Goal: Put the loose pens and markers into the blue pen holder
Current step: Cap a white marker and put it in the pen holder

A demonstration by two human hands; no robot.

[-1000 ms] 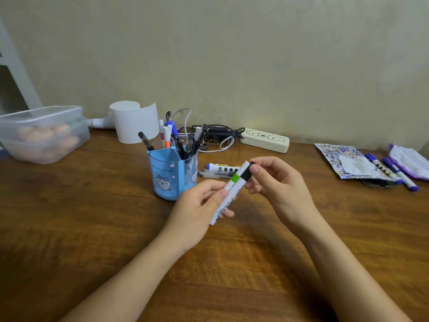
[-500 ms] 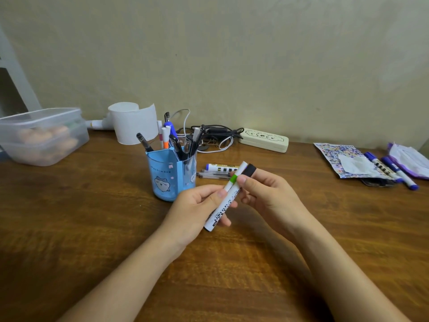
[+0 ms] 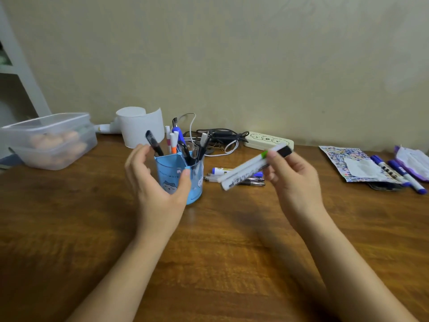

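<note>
Wooden desk [image 3: 232, 252] below beige wall [image 3: 232, 54]; left hand [image 3: 155, 180] open, right hand [image 3: 292, 177] grips marker [image 3: 246, 169].

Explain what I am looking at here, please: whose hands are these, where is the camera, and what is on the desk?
No machine here: a person wears a camera on the head, looking down at their own bare hands over a wooden desk. The right hand holds two white markers. The left hand curls open around the blue pen holder, which already holds several pens. More loose pens lie beside the holder, and purple markers lie far right. A power strip, cables and a clear box sit at the back.
</note>
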